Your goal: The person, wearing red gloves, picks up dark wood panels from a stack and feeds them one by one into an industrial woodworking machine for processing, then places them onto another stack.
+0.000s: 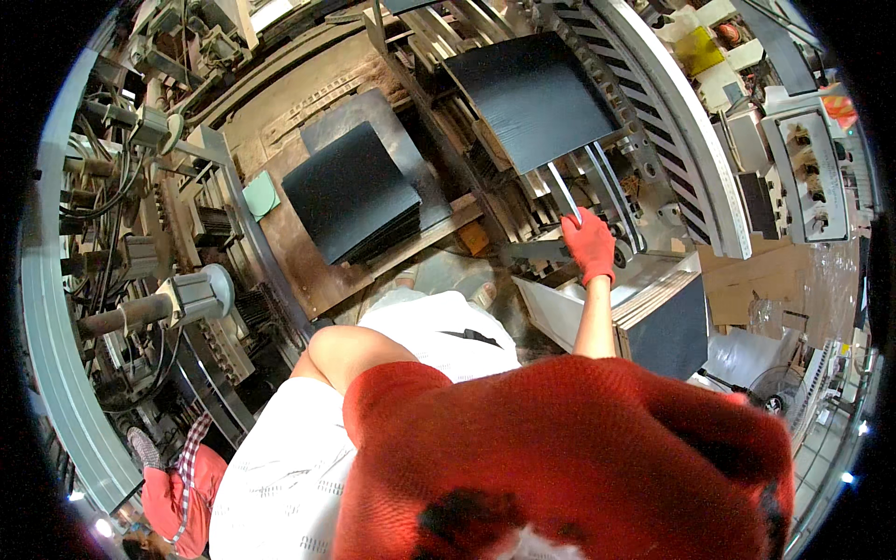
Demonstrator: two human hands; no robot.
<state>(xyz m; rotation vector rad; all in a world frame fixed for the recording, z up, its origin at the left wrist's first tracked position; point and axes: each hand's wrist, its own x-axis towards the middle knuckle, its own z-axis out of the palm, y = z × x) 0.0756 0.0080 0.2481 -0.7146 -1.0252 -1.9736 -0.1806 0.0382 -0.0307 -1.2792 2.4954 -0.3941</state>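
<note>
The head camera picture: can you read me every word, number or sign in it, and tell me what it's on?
None can be read.
White cloth: rows of dark print, too small and blurred to read.
Black sheet near the right hand: no writing that I can see.

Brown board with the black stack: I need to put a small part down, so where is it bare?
Bare: the brown board left of the black stack, nearer than the green pad; also the grey plate along the stack's right side. Crowded: the rails by the right hand, and the cylinders at far left.
</note>
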